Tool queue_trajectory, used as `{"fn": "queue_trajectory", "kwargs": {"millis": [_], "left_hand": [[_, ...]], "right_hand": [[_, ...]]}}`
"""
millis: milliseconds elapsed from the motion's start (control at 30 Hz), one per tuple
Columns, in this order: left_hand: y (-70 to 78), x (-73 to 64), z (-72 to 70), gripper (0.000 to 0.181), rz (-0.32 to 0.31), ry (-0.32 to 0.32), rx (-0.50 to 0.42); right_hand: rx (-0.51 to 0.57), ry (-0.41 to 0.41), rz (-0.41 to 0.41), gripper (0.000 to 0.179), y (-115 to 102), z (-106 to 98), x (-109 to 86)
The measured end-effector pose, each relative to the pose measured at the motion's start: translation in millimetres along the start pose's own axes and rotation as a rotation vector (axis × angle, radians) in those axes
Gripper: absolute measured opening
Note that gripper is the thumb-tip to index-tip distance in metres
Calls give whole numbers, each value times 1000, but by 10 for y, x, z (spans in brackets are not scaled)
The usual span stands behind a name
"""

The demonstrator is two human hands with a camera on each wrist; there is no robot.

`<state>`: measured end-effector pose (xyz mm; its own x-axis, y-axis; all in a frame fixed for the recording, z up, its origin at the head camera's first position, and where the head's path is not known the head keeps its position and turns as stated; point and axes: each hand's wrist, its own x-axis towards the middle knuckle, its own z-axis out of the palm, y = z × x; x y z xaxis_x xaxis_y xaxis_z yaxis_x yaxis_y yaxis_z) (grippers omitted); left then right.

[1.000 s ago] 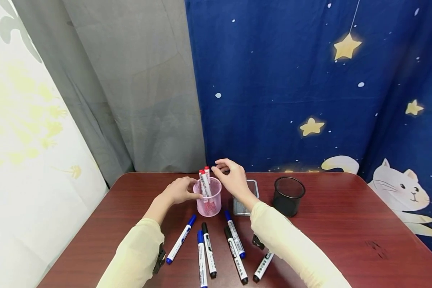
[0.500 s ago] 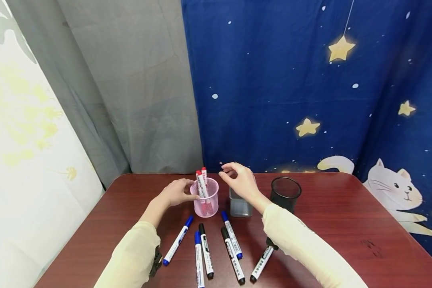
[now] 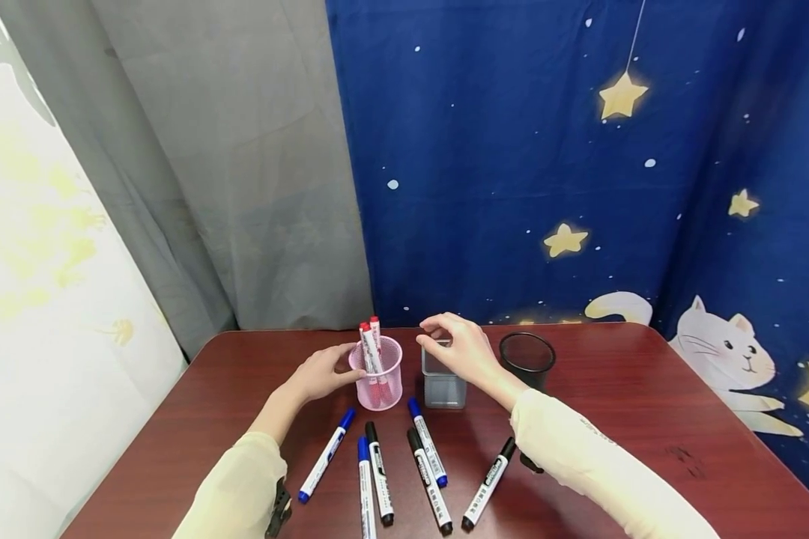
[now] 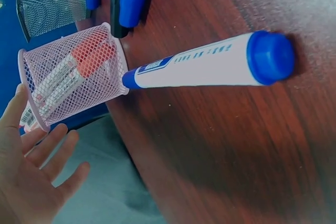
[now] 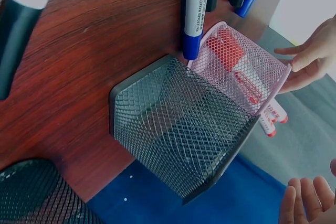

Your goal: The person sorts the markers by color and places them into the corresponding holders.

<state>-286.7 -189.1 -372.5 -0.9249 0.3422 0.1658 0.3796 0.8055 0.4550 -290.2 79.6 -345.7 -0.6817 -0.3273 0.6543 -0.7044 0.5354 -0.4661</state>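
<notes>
My left hand [image 3: 323, 372] is at the left side of a pink mesh pen cup [image 3: 386, 391], thumb at its rim and the other fingers loosely spread beside it. Several red-capped markers [image 3: 371, 348] stand in this cup. My right hand [image 3: 468, 352] hovers over the grey mesh square holder [image 3: 445, 393], fingers loosely bent and nothing between them. In the right wrist view its fingertips [image 5: 310, 198] show beyond the rim of that holder [image 5: 178, 129]. Near the left hand, a blue-capped marker [image 4: 194, 64] lies by the pink cup [image 4: 73, 77].
A black round mesh cup [image 3: 527, 355] stands at the right, partly behind the right forearm. Blue markers [image 3: 428, 442] and black markers [image 3: 488, 483] lie across the front of the brown table [image 3: 613, 419]. Curtains [image 3: 472, 187] hang behind its back edge.
My right hand has moved right, from beside the pink cup to over the grey holder. The left hand stays at the pink cup. The head view has shifted slightly.
</notes>
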Motion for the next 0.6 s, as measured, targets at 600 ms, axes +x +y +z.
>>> {"fn": "queue_trajectory", "kwargs": {"millis": [600], "left_hand": [[-69,-367,-11,28,72,189,145]], "right_hand": [[-129,-30,-50,20,129,-301,-234]]}}
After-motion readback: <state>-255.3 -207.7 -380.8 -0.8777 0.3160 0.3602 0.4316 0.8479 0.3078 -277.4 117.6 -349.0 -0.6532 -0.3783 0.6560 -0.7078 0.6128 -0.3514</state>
